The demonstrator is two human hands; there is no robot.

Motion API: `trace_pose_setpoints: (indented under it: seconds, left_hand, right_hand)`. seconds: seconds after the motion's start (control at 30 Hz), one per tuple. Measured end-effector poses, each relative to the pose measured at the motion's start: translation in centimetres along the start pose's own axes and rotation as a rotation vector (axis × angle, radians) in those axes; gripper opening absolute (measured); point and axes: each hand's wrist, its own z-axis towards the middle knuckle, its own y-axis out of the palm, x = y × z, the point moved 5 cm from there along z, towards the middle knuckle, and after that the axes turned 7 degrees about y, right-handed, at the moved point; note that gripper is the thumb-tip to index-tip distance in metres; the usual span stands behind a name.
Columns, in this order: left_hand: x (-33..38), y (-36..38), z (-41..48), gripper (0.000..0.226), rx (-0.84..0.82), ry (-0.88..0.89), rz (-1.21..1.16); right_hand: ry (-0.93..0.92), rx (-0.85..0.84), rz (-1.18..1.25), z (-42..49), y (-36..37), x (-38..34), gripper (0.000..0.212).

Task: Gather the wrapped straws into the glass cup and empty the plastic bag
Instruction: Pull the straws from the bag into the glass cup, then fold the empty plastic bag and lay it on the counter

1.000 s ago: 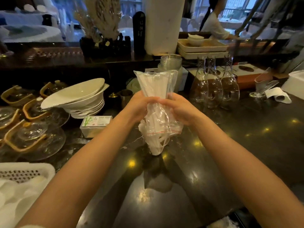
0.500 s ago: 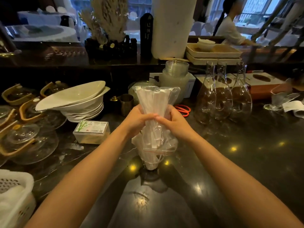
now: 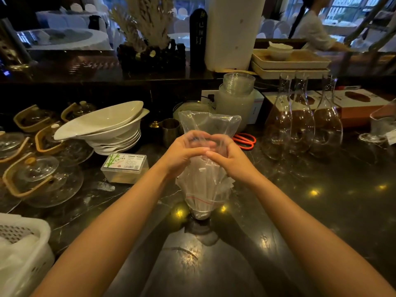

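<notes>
A clear plastic bag (image 3: 209, 122) stands upside down over a glass cup (image 3: 200, 213) on the dark counter, its red zip line near the cup's rim. White wrapped straws (image 3: 200, 181) fill the bag's lower part and reach into the cup; the bag's upper part looks empty and slack. My left hand (image 3: 184, 151) and my right hand (image 3: 230, 156) pinch the bag from both sides at its middle, fingertips nearly touching. The cup is mostly hidden by the bag.
Stacked white bowls (image 3: 107, 127) and a small plastic box (image 3: 125, 167) lie to the left, with glass teapots (image 3: 40, 179) further left. Red scissors (image 3: 245, 140) and three glass carafes (image 3: 302, 125) stand to the right. A white basket (image 3: 23, 249) sits at the near left.
The straws have slid down out of the bag's upper half, which is now empty. Both hands stay on the bag's middle and have squeezed closer together.
</notes>
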Motion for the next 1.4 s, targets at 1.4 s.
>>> trace_pose_setpoints:
  seconds: [1.4]
  left_hand:
    - [5.9,-1.0,-7.2,0.031,0.361,-0.126,0.035]
  right_hand:
    - [-0.045,0.113,-0.051,-5.1,-0.2,-4.5,0.017]
